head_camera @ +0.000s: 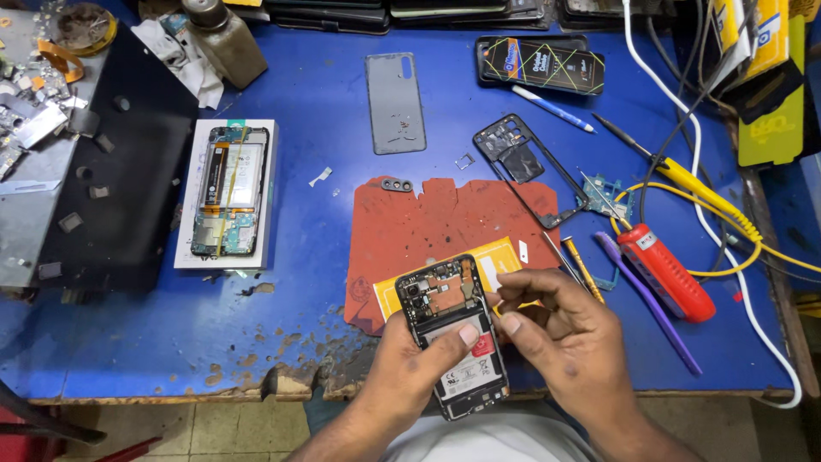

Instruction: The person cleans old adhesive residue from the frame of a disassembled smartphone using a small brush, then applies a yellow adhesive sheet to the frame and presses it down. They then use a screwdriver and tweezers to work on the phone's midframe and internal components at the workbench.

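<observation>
Gripping opened phone (451, 334) — left hand (410, 368) beneath | right hand (560, 329) pinching its edge

A single head-worn camera looks steeply down and forward over a blue workbench (325, 145), close enough that the near edge of the bench and a strip of tiled floor (222, 432) sit at the bottom. The person's left hand (410, 368) and right hand (564, 329) enter from the lower edge, close under the lens. The far clutter at the top edge is cut off.
</observation>
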